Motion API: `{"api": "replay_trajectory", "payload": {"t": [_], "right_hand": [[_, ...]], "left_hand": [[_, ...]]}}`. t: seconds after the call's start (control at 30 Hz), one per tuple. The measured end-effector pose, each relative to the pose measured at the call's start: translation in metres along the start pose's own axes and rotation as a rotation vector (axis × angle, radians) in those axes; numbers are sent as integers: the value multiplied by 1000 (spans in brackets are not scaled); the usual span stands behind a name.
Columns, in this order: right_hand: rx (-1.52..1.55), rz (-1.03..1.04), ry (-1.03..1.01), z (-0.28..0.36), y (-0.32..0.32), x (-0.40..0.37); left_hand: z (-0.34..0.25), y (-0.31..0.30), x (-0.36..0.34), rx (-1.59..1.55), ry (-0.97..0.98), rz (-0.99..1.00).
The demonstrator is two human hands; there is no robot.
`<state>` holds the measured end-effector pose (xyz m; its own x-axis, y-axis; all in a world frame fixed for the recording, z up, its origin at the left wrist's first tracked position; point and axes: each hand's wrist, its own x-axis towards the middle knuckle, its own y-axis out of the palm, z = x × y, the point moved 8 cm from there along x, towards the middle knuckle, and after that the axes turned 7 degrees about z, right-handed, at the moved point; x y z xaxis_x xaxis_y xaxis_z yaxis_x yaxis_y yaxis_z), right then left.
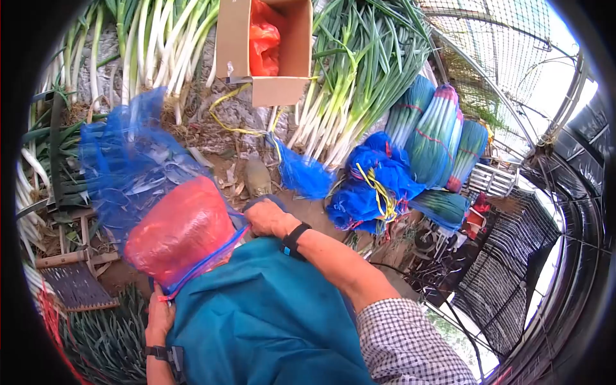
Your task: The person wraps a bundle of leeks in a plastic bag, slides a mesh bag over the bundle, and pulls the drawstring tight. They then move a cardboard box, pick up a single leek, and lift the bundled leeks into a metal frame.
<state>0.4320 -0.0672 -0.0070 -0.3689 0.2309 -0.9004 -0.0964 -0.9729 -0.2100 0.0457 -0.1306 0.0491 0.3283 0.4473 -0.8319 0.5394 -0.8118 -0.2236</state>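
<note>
A blue mesh bag (119, 163) is spread out in front of my lap, its blue-edged mouth turned toward me. A bulging piece of red plastic (179, 231) sits at that mouth; whether it is inside the mesh or over it is hard to tell. My right hand (269, 218) is closed on the right end of the bag's rim. At the rim's left end, my left hand (162, 311) is curled round the edge with its fingers partly hidden. A teal apron (263, 308) covers my lap just below the rim.
Green onions (359, 77) lie in rows ahead. A cardboard box (279, 90) with red plastic inside stands among them. To the right are bunched blue mesh bags (372, 179), wrapped onion bundles (436, 138) and a white crate (491, 179). A wooden frame (64, 260) lies left.
</note>
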Motion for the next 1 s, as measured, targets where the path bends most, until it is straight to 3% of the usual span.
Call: {"api": "replay_trajectory", "payload": {"t": [0.1,0.13,0.2,0.27,0.3,0.33,0.37,0.4,0.47,0.53,0.6,0.67,0.7,0.73,0.87,0.93,1.0], "right_hand": [[93,-291,63,-6,-9,3],[135,-387,83,-8,-13,3],[126,-570,-102,-8,-25,4],[210,-959,-399,-6,-46,-16],[344,-857,-452,-12,-43,2],[539,-798,-410,-8,-49,1],[1027,-456,-251,-4,-46,9],[494,-412,-236,0,-47,14],[157,-186,-379,-16,27,24],[195,-76,-333,-13,52,3],[89,-46,-287,-12,54,-5],[-84,-41,-204,-2,35,-1],[-126,90,-144,7,19,-1],[-136,91,-174,17,2,-6],[-248,26,-289,31,-17,-2],[-335,-43,-334,37,-21,-7],[-90,-227,-434,28,-33,-6]], "left_hand": [[1,-9,5,-169,-308,-32],[1,-16,11,-156,-190,-149],[16,-29,6,-105,26,-369],[-19,-46,3,117,145,-516],[-19,-47,3,143,104,-497],[-25,-53,5,130,189,-505],[-13,-49,11,-49,47,-370],[11,-26,14,20,-154,-165],[51,37,7,108,-166,154],[48,44,1,21,-32,112],[27,20,-3,61,-74,53],[12,-11,7,118,-68,-68],[9,-22,7,145,-55,-142],[8,-31,3,173,-50,-212],[-25,-62,11,144,318,-527],[-1,-51,22,-251,141,-386],[14,-32,26,-537,-35,-270]]}}
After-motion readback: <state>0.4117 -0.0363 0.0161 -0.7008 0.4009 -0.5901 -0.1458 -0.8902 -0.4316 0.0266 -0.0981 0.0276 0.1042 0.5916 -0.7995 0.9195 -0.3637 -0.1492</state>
